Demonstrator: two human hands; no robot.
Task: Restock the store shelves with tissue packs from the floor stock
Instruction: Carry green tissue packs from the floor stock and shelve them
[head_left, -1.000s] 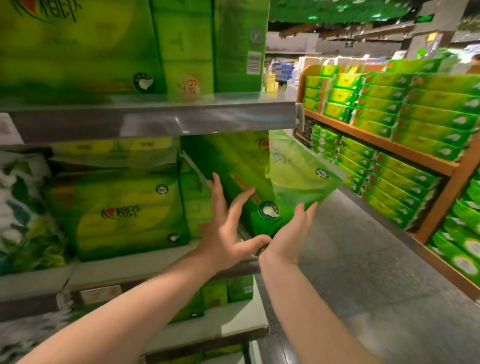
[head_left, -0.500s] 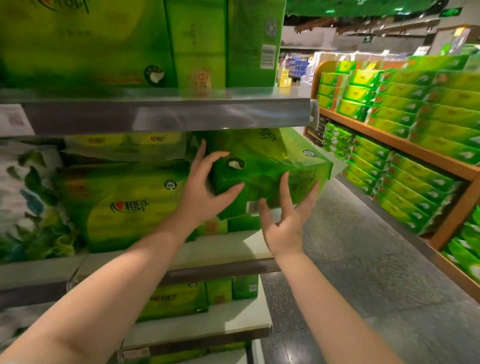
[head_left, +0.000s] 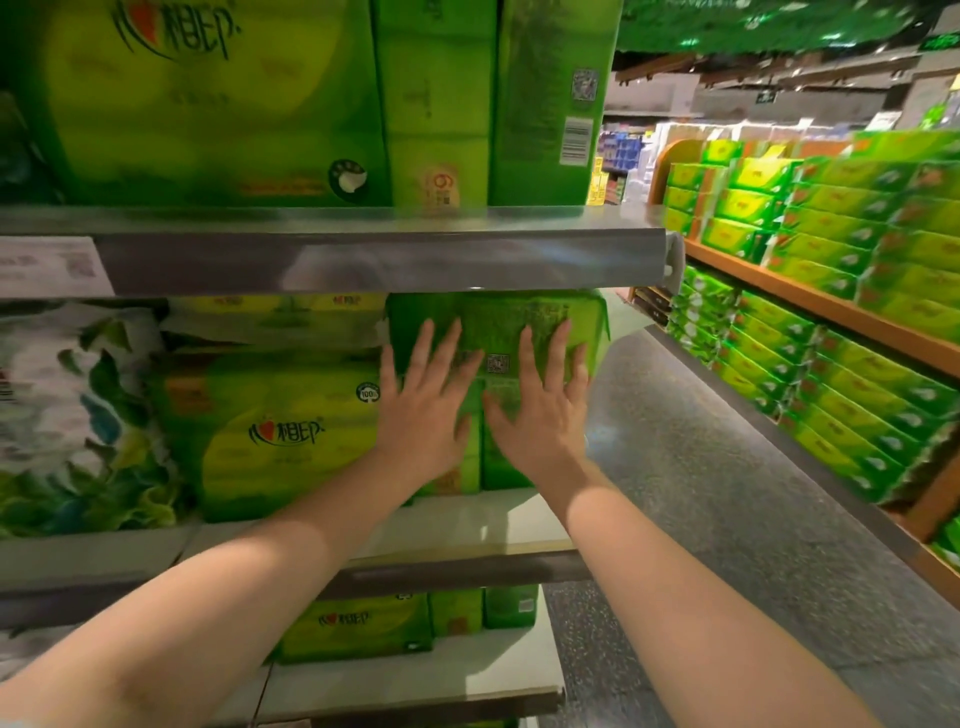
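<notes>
A green tissue pack (head_left: 498, 325) sits at the right end of the middle shelf (head_left: 467, 525), on top of other green packs, its printed end with a small QR code facing me. My left hand (head_left: 421, 410) lies flat against the pack's left part, fingers spread. My right hand (head_left: 540, 410) lies flat against its right part, fingers spread too. Neither hand wraps around the pack; both palms press on its face. A larger yellow-green tissue pack (head_left: 280, 431) stands to the left on the same shelf.
The metal upper shelf (head_left: 363, 254) just above the pack carries big green packs (head_left: 208, 98). A lower shelf (head_left: 415, 675) holds more green packs. Across the grey aisle floor (head_left: 727, 493) a wooden shelving unit (head_left: 831, 312) is full of green packs.
The green pack was held tilted in both hands outside the shelf; now it sits level in the shelf slot and both hands have shifted to flat palms on its face.
</notes>
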